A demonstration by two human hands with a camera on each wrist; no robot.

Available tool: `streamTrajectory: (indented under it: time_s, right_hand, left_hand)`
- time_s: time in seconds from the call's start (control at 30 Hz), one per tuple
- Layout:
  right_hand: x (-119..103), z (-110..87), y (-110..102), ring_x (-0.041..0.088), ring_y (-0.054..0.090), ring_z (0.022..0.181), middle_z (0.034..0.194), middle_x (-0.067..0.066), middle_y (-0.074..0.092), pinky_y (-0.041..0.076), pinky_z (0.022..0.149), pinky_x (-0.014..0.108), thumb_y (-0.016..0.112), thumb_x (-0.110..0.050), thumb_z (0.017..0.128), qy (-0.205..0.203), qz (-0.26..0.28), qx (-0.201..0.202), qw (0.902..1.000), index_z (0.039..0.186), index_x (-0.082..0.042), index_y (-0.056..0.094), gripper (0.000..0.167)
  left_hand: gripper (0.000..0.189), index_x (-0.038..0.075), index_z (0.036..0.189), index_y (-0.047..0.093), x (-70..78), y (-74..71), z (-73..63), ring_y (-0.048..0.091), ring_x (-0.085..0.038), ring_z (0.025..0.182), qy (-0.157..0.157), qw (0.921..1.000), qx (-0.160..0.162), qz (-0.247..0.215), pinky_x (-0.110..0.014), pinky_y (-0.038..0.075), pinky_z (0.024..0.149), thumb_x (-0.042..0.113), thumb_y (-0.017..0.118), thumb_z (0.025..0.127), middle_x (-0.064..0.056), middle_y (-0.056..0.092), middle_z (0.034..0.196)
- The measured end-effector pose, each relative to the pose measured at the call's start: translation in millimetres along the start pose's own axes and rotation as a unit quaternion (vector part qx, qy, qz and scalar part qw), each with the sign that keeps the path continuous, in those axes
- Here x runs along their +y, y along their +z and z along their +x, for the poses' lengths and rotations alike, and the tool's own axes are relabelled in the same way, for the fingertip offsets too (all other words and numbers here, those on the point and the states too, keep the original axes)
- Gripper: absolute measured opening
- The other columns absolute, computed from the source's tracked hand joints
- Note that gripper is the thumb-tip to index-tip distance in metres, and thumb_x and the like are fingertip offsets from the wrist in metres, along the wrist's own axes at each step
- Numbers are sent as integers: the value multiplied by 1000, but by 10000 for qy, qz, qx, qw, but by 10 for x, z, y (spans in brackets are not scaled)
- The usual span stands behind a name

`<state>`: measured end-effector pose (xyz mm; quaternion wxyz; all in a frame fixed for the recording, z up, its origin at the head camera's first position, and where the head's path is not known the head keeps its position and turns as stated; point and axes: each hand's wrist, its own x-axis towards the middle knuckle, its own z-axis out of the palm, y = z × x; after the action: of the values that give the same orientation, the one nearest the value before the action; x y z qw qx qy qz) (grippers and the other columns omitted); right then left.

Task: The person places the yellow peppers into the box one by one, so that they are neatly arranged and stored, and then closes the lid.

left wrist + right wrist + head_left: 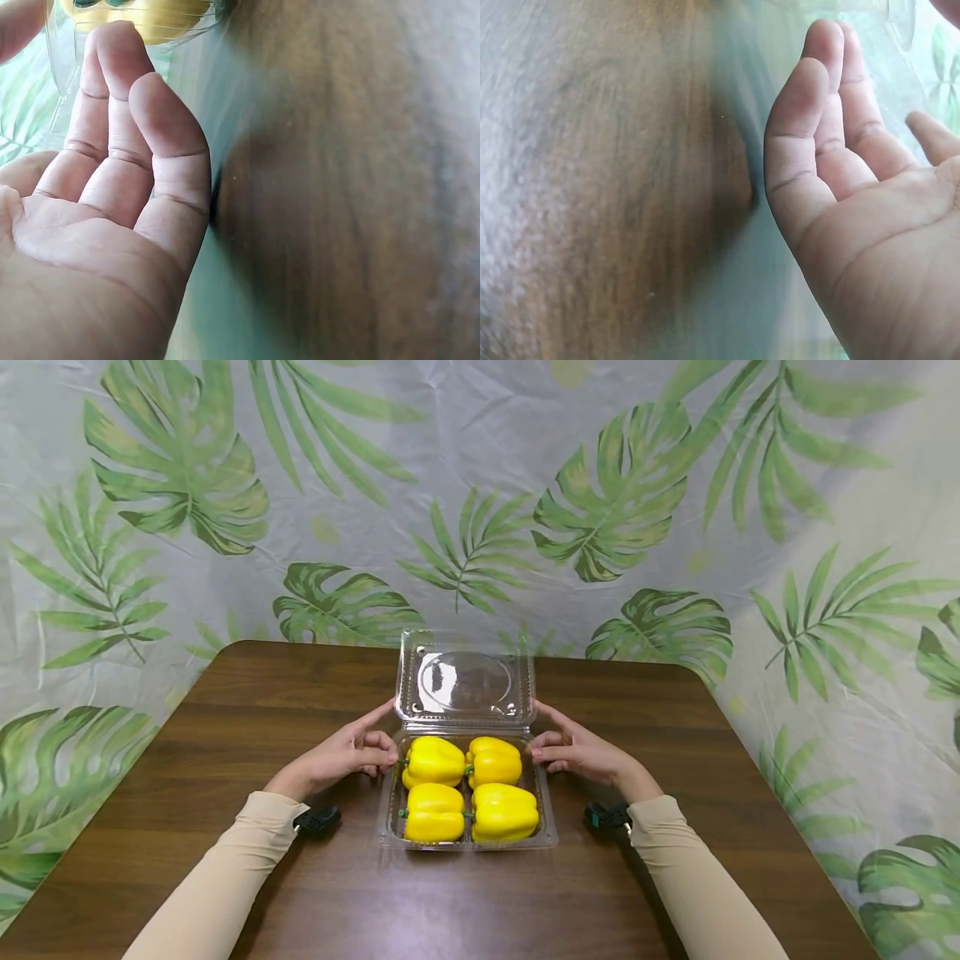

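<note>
A clear plastic clamshell container (547, 837) sits on the table with its lid (465, 681) raised at the back. Several yellow bell peppers (504, 812) lie in its base in two rows, with green stems on their left. My left hand (341, 757) is at the container's left side, its index finger reaching to the lid's lower corner and its thumb by the base's rim. Mirroring it, my right hand (585, 753) touches the right side. Both wrist views show the lower fingers (120, 142) loosely bent, not wrapped round anything; the index fingertips are partly hidden by the lid.
The dark wooden table (637, 902) lies under the container and both forearms. Behind it hangs a pale cloth (487, 460) printed with green leaves. Black wrist straps (318, 820) are worn at both cuffs.
</note>
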<state>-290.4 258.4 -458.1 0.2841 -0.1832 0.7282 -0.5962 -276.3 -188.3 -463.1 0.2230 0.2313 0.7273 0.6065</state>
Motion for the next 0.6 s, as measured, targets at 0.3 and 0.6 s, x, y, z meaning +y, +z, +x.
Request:
streamTrajectory:
  time_s: [0.3, 0.6]
  right_hand:
    - [-101, -2, 18, 18, 68, 113, 140, 19, 64, 58, 93, 36, 64, -16, 109, -87, -514, 346, 9980, 174, -34, 10, 86]
    - [-218, -24, 39, 27, 64, 127, 155, 26, 53, 57, 98, 40, 64, -20, 109, -202, -745, 498, 9958, 174, -34, 14, 83]
  left_hand:
    - [97, 22, 175, 5, 34, -25, 27, 67, -18, 83, 274, 9994, 151, 123, -27, 57, 70, 2, 67, 103, -2, 72, 100]
    - [102, 34, 175, 4, 130, -69, 41, 69, -22, 94, 204, 9990, 272, 292, -32, 57, 74, 5, 69, 102, -19, 68, 119]
